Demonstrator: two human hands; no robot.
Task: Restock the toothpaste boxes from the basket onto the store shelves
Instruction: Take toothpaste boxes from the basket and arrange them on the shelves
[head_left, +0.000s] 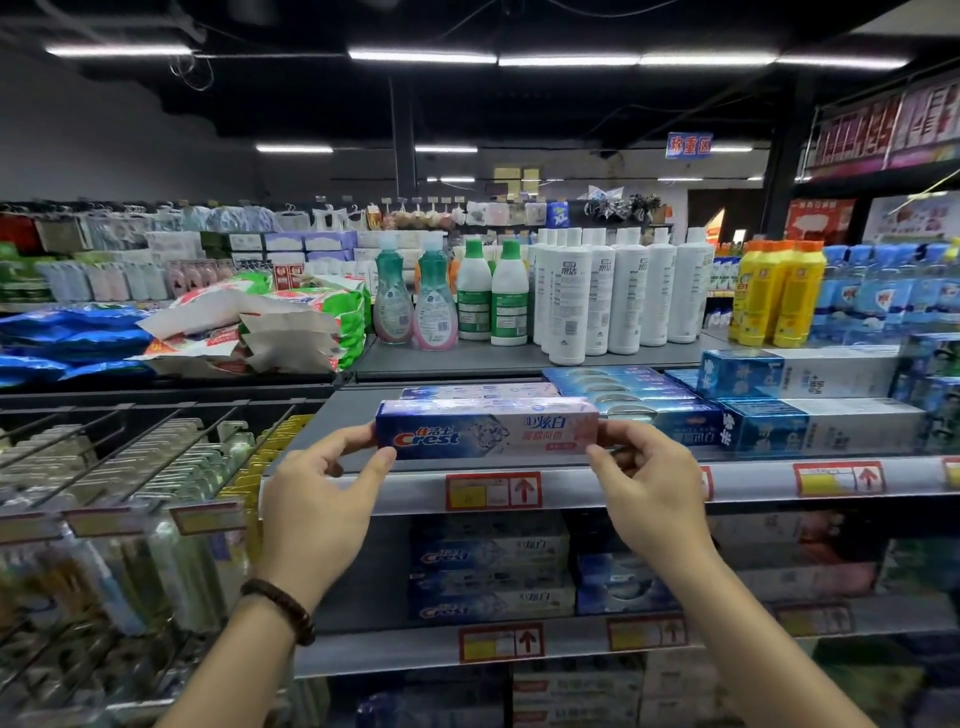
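The left hand (317, 467) and the right hand (644, 467) each pinch one end of a Crest box (488, 428), held level over the front of the shelf (597, 486), before a second box (478, 391).

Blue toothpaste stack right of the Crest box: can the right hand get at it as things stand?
Probably, for reach: the blue toothpaste stack lies on the same shelf beside the right hand, nothing between. But its grip is taken, pinching the Crest box at its right end, so it must release first.
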